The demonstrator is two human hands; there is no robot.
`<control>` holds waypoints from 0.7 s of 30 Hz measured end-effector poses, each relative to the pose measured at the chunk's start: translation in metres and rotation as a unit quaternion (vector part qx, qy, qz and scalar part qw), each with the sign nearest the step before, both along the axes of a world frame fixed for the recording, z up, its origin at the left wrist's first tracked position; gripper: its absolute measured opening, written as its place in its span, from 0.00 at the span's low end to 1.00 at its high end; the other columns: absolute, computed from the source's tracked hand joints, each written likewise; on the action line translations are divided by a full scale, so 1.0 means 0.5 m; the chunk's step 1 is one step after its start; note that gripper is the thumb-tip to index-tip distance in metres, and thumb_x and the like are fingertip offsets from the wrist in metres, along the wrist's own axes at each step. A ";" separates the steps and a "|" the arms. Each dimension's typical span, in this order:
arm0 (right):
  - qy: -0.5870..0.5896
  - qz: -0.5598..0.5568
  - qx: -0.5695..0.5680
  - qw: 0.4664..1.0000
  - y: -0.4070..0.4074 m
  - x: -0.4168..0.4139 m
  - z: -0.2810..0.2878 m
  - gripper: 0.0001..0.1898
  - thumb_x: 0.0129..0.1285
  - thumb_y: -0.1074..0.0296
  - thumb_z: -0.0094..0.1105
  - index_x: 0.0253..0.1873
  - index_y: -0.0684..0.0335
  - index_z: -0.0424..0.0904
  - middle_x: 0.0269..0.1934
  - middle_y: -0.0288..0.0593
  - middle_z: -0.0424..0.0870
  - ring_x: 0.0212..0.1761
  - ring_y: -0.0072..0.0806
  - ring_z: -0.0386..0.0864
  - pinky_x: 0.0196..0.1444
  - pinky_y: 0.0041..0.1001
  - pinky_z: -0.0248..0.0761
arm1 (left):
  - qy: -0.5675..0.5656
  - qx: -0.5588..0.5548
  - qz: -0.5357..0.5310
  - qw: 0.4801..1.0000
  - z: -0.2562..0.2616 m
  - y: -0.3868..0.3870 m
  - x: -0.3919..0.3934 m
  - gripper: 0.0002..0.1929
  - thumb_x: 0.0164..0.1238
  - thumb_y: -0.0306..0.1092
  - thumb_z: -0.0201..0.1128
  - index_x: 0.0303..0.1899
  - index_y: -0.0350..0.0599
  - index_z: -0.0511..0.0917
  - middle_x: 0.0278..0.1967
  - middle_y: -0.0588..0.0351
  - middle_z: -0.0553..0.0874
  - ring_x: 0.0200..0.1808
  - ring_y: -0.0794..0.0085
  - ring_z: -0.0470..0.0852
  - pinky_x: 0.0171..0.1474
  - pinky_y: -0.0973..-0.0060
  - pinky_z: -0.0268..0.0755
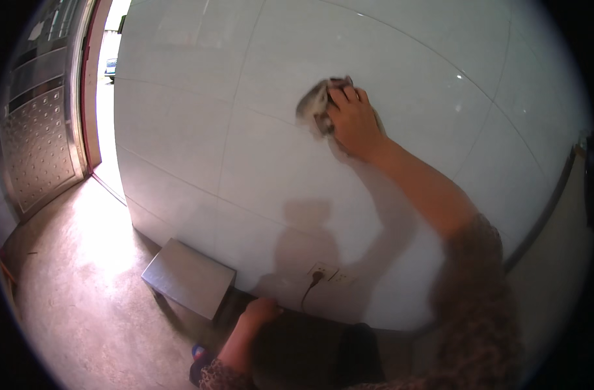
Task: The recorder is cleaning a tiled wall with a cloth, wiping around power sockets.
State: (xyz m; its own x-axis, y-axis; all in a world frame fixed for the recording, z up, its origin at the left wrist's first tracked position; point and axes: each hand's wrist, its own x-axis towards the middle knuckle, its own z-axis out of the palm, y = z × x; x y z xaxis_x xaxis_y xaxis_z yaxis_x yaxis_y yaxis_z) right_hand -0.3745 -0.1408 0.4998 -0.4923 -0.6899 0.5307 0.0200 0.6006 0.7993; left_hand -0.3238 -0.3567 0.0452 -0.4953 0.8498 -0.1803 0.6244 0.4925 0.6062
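Observation:
My right hand (354, 119) presses a crumpled, light and dark cloth (316, 108) against the glossy tiled wall (180, 112). The cloth's left side is blurred. My left hand (261, 310) is low in the view, near the dark surface at the foot of the wall and to the right of a metal-topped stool or small table (192, 278). Its fingers look curled, but whether they hold or rest on something cannot be told.
A wall socket (324, 271) with a black plug (318, 276) and cord sits low on the wall. At the left, a metal door (41, 141) stands beside a bright doorway. A dark edge (540, 224) runs down the right side.

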 end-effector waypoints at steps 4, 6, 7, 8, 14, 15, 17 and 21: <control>0.086 0.077 -0.009 0.993 -0.040 -0.088 0.076 0.09 0.56 0.71 0.57 0.41 0.65 0.83 0.53 0.49 0.76 0.56 0.42 0.69 0.65 0.40 0.60 | 0.004 -0.009 -0.010 1.000 0.006 0.011 0.004 0.22 0.67 0.52 0.59 0.50 0.42 0.81 0.49 0.42 0.85 0.54 0.47 0.82 0.56 0.54 0.74; 0.109 0.084 -0.003 0.990 -0.054 -0.130 0.069 0.10 0.57 0.71 0.56 0.42 0.64 0.83 0.52 0.48 0.76 0.57 0.42 0.69 0.66 0.41 0.60 | 0.007 -0.015 -0.016 1.000 -0.004 0.023 0.003 0.22 0.68 0.51 0.59 0.50 0.42 0.81 0.49 0.42 0.85 0.54 0.47 0.82 0.56 0.54 0.74; 0.134 0.092 0.002 0.987 -0.064 -0.147 0.059 0.11 0.57 0.70 0.56 0.43 0.63 0.83 0.51 0.48 0.76 0.57 0.42 0.69 0.66 0.41 0.60 | 0.020 0.005 -0.014 1.000 -0.012 0.026 0.005 0.22 0.67 0.51 0.59 0.49 0.42 0.82 0.49 0.42 0.85 0.54 0.47 0.82 0.56 0.54 0.74; 0.127 0.064 -0.003 0.990 -0.071 -0.159 0.049 0.11 0.58 0.70 0.55 0.45 0.61 0.83 0.50 0.46 0.77 0.56 0.43 0.70 0.67 0.42 0.60 | 0.033 0.024 -0.013 0.999 -0.018 0.027 0.008 0.21 0.67 0.51 0.58 0.49 0.42 0.82 0.48 0.42 0.85 0.54 0.47 0.82 0.55 0.54 0.74; -0.053 0.013 0.017 0.998 -0.118 -0.185 -0.131 0.17 0.57 0.71 0.56 0.52 0.64 0.82 0.51 0.44 0.78 0.55 0.41 0.71 0.68 0.40 0.60 | 0.018 -0.014 -0.037 0.999 -0.002 0.019 0.018 0.21 0.66 0.51 0.60 0.49 0.43 0.82 0.47 0.43 0.86 0.53 0.47 0.82 0.56 0.55 0.74; -0.046 0.046 0.022 0.998 -0.118 -0.184 -0.178 0.18 0.57 0.70 0.56 0.53 0.65 0.82 0.50 0.44 0.78 0.55 0.39 0.71 0.67 0.39 0.61 | 0.016 -0.018 -0.040 0.999 0.005 0.012 0.018 0.21 0.66 0.51 0.60 0.49 0.43 0.82 0.47 0.43 0.86 0.53 0.47 0.82 0.56 0.55 0.74; -0.057 0.042 0.030 0.997 -0.102 -0.165 -0.248 0.18 0.58 0.70 0.57 0.53 0.65 0.81 0.50 0.43 0.78 0.55 0.39 0.71 0.66 0.39 0.62 | -0.013 -0.021 0.015 1.000 0.027 -0.009 0.017 0.21 0.66 0.50 0.61 0.50 0.43 0.81 0.47 0.43 0.86 0.53 0.47 0.82 0.56 0.55 0.74; -0.148 0.031 0.006 0.988 -0.061 -0.093 -0.289 0.11 0.61 0.69 0.54 0.44 0.66 0.83 0.49 0.42 0.78 0.53 0.40 0.70 0.63 0.40 0.63 | 0.030 0.033 -0.001 0.999 -0.044 -0.002 0.012 0.20 0.66 0.50 0.61 0.47 0.43 0.83 0.47 0.43 0.86 0.53 0.49 0.83 0.55 0.54 0.75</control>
